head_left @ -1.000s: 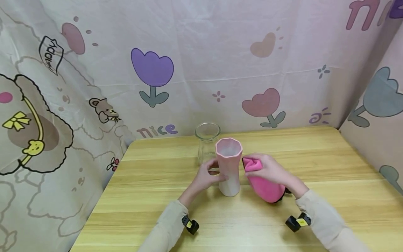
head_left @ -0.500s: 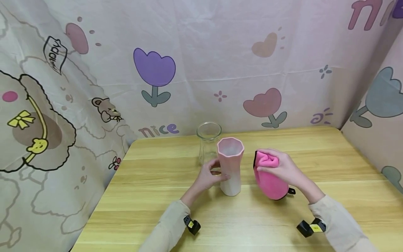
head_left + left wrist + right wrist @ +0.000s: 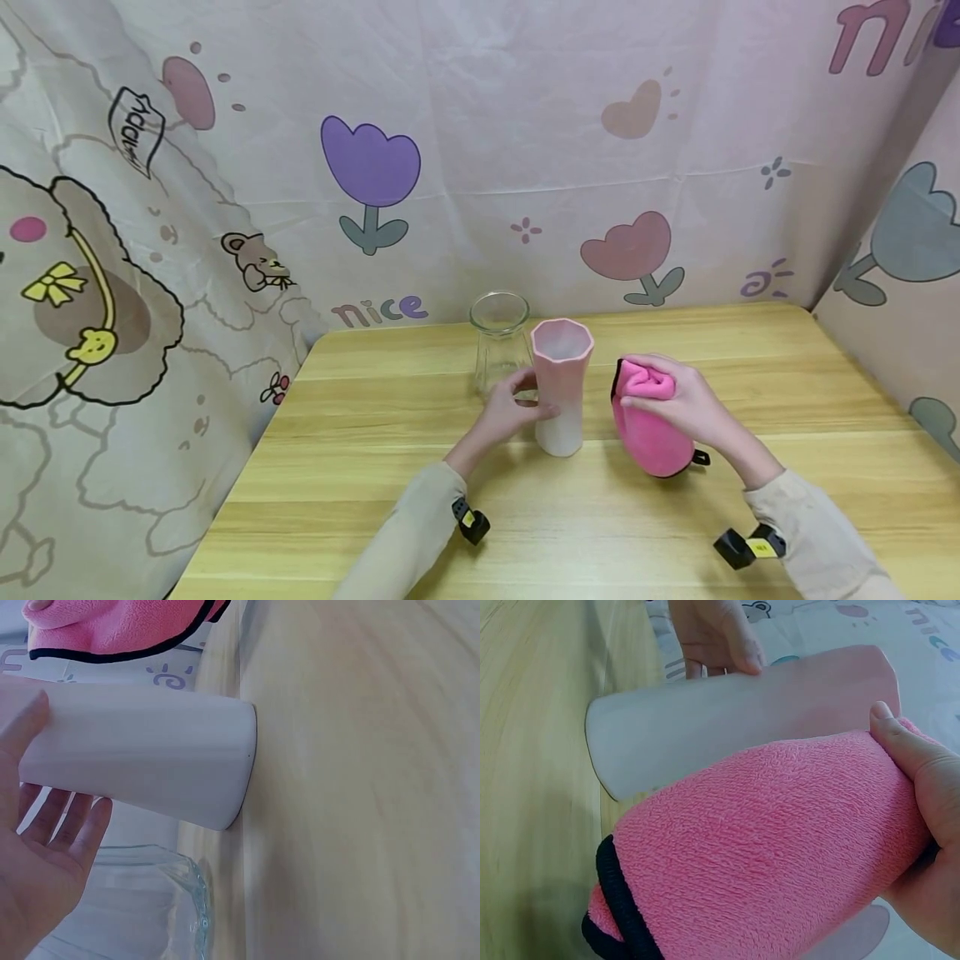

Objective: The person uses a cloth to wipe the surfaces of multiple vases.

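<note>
My left hand (image 3: 510, 408) grips a tall vase (image 3: 561, 400), pink at the scalloped rim and fading to white at the base. The vase stands nearly upright, its mouth facing up. In the left wrist view, the thumb lies along one side of the vase (image 3: 157, 750) and the fingers are behind it; its base is right at the tabletop. My right hand (image 3: 682, 400) holds a folded pink towel (image 3: 652, 437) with black edging and a small black loop. The towel hangs just right of the vase, bunched at the top between thumb and fingers.
A clear glass vase (image 3: 498, 321) with a flared rim stands behind and left of the pink one, partly hidden by it and my left hand. The wooden table (image 3: 360, 467) meets a printed cloth backdrop (image 3: 480, 167) at the back and sides.
The pink vase has shifted slightly right and away from me in my left hand. My right hand has moved the towel to the right, widening the gap to the vase.
</note>
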`<state>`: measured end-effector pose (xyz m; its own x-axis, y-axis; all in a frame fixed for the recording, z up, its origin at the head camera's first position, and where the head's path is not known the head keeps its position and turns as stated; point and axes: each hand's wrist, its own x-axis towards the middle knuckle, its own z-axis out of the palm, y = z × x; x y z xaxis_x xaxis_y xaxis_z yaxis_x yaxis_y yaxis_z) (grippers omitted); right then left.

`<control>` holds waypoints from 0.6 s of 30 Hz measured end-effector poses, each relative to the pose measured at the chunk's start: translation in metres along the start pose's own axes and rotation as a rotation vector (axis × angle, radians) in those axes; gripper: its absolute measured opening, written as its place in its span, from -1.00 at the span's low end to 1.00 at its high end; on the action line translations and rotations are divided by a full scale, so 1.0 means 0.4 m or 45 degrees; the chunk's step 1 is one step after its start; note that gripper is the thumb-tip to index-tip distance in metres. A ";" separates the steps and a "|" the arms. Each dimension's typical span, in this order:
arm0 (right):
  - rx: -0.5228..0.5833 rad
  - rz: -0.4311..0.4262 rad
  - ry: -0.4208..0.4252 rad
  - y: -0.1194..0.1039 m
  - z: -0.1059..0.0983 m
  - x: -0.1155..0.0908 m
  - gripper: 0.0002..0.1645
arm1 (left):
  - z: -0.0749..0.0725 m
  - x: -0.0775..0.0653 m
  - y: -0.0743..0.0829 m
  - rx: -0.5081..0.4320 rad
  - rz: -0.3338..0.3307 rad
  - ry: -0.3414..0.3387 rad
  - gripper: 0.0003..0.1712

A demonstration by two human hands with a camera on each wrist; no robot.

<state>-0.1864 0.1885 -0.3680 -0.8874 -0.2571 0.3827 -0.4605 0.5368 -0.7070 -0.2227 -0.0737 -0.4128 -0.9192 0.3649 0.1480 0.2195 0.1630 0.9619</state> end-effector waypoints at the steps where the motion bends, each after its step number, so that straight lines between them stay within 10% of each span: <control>1: -0.002 -0.001 0.003 0.001 0.000 0.000 -0.37 | 0.002 0.008 -0.008 0.007 -0.006 -0.001 -0.30; 18: 0.017 0.006 -0.017 0.021 0.010 -0.003 -0.37 | 0.073 0.112 0.004 0.034 -0.014 0.025 -0.33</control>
<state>-0.1891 0.1901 -0.3768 -0.8898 -0.2652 0.3714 -0.4563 0.5275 -0.7166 -0.2539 -0.0303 -0.4113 -0.9278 0.3450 0.1418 0.2175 0.1915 0.9571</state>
